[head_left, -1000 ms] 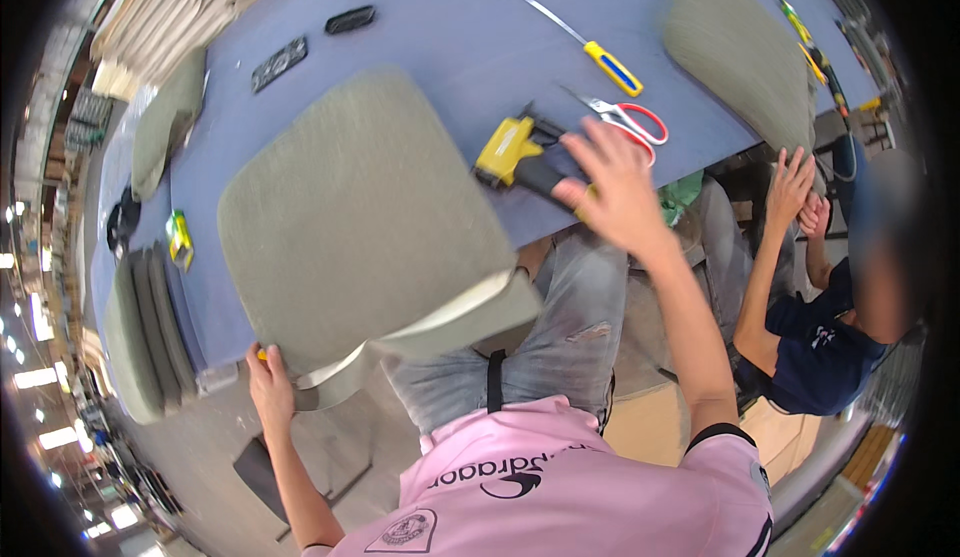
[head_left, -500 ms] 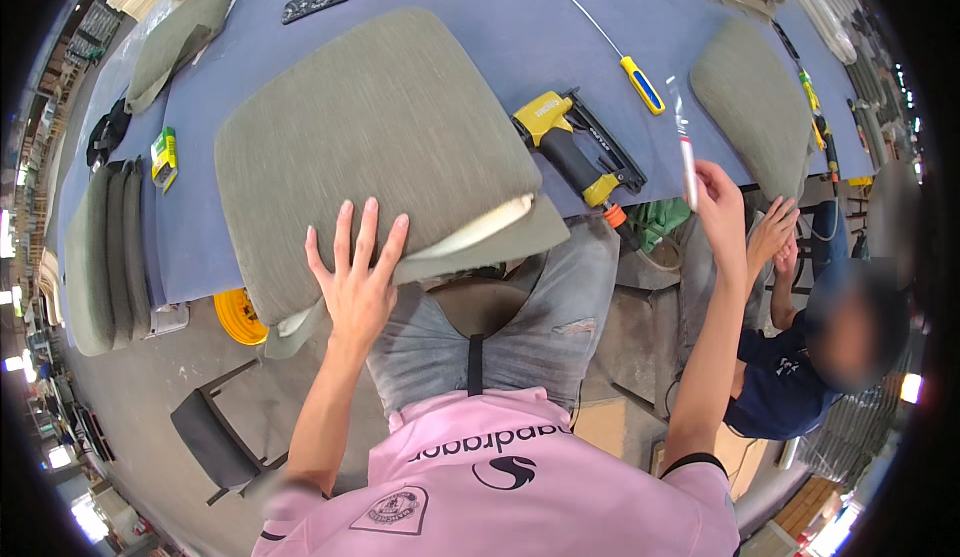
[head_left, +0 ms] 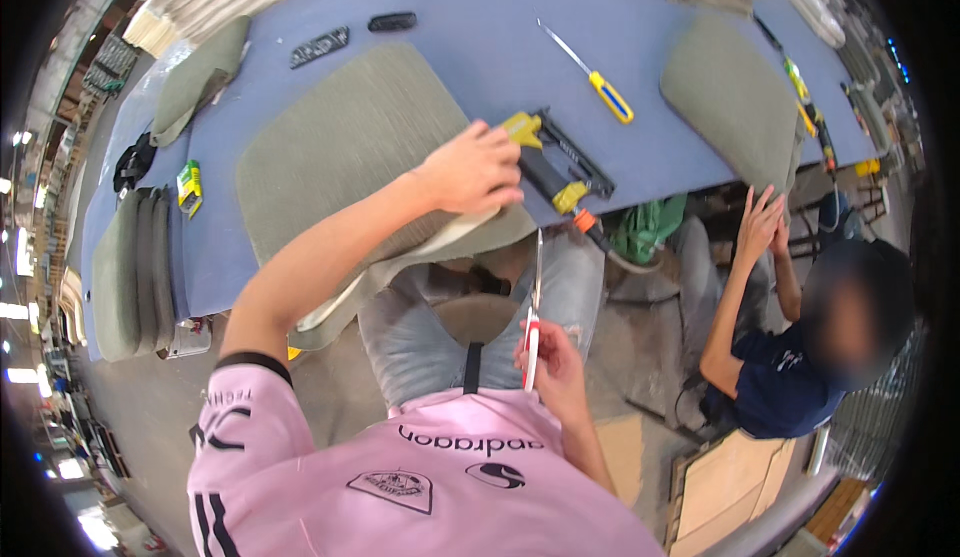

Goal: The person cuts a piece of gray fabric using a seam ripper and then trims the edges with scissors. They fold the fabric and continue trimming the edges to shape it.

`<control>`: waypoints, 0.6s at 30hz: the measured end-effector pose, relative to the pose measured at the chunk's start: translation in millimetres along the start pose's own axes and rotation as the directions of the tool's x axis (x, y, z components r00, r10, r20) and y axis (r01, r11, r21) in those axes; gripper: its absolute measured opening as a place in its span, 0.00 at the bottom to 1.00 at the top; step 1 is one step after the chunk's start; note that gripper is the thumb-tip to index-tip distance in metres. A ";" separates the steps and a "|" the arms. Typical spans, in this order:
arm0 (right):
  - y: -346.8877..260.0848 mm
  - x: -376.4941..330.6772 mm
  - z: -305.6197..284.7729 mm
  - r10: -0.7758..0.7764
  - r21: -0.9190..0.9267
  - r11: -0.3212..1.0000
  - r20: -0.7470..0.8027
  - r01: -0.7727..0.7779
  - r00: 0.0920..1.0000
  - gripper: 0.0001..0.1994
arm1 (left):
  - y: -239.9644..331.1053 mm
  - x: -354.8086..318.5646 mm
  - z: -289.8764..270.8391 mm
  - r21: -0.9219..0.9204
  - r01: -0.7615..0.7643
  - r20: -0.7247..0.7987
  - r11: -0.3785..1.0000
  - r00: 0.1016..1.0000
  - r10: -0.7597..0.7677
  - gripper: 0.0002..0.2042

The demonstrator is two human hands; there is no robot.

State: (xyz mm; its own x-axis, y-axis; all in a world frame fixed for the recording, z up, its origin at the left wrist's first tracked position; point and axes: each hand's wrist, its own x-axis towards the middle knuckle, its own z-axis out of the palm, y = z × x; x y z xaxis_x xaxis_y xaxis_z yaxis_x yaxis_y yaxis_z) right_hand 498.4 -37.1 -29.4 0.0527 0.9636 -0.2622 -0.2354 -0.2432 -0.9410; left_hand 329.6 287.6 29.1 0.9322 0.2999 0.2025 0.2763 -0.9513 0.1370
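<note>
A grey-green upholstered seat cushion (head_left: 340,147) lies on the blue table in front of me, its near edge hanging over my lap. Along that edge a fabric flap (head_left: 430,249) is loose, with pale padding showing. My left hand (head_left: 470,170) reaches across the cushion and is closed over its right corner, fingers bent. Low over my lap, my right hand (head_left: 553,362) grips a slim knife (head_left: 535,307) with a red-and-white handle. Its long silvery blade points up toward the table edge, apart from the flap. A yellow-and-black staple gun (head_left: 552,169) lies just right of my left hand.
A yellow-handled screwdriver (head_left: 610,97) and a second cushion (head_left: 728,92) lie to the right. A co-worker (head_left: 770,367) sits there, hands at that cushion's edge. Stacked cushions (head_left: 130,277), a small green-and-yellow box (head_left: 189,189) and black strips (head_left: 320,47) are leftward and behind.
My left hand has moved from the cushion's near edge to its right corner. My right hand has come down and left, bringing the knife over my lap. The cushion has shifted slightly.
</note>
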 end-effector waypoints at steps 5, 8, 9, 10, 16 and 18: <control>-44.3 -9.0 -25.7 -0.208 -0.111 0.973 -0.064 0.200 0.976 0.22 | -18.9 6.4 1.9 -0.011 -0.228 -0.059 0.974 0.972 0.227 0.16; -68.1 -20.3 -52.7 -0.231 -0.113 0.970 -0.137 0.217 0.963 0.20 | -9.8 5.6 -56.7 -0.019 0.019 0.127 1.000 0.992 -0.016 0.15; -79.3 -23.4 -59.5 -0.236 -0.112 0.969 -0.163 0.220 0.958 0.20 | -14.1 0.2 -86.5 0.020 -0.014 0.009 1.000 1.000 0.014 0.13; -88.6 -23.4 -66.3 -0.282 -0.171 0.951 -0.147 0.257 0.948 0.19 | -17.1 -10.0 -123.6 0.057 0.010 -0.130 0.998 0.991 -0.003 0.12; -129.7 5.4 -80.2 -0.512 -0.004 0.855 -0.173 0.519 0.842 0.18 | 40.6 -74.8 -365.6 -0.189 0.485 -0.951 0.854 0.126 -0.283 0.17; -168.2 21.2 -58.7 -0.494 -0.106 0.869 -0.149 0.483 0.857 0.20 | 67.0 -106.6 -397.5 -0.358 0.210 -0.929 0.910 0.020 -0.370 0.17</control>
State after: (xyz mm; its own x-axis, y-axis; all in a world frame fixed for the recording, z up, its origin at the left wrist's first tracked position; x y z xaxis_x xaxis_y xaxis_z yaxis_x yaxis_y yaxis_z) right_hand 596.0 17.7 110.8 0.3055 0.9291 0.2082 -0.0767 0.2420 -0.9672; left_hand 155.9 220.4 402.1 -0.3009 0.4248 0.8538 0.3631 -0.7768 0.5145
